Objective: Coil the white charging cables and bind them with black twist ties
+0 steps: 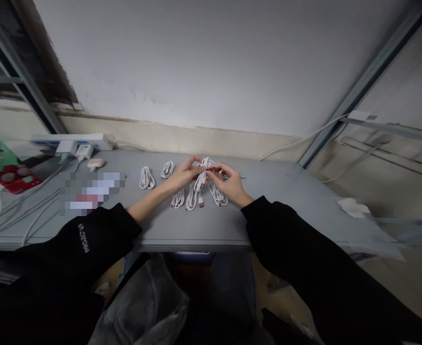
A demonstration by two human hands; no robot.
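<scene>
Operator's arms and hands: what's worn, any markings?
Black long sleeves. The left sleeve has small white lettering on the forearm; the right sleeve shows none. The left hand and right hand are bare, without gloves.

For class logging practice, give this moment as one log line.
left hand: pinches white cable | right hand: pinches same cable | nearby: coiled white cables on grey table

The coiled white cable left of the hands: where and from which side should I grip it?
Probably pinch the coiled white cable at its narrow far end, coming from above: the loops gather there, while the near end fans open. It lies flat on the grey table.
</scene>
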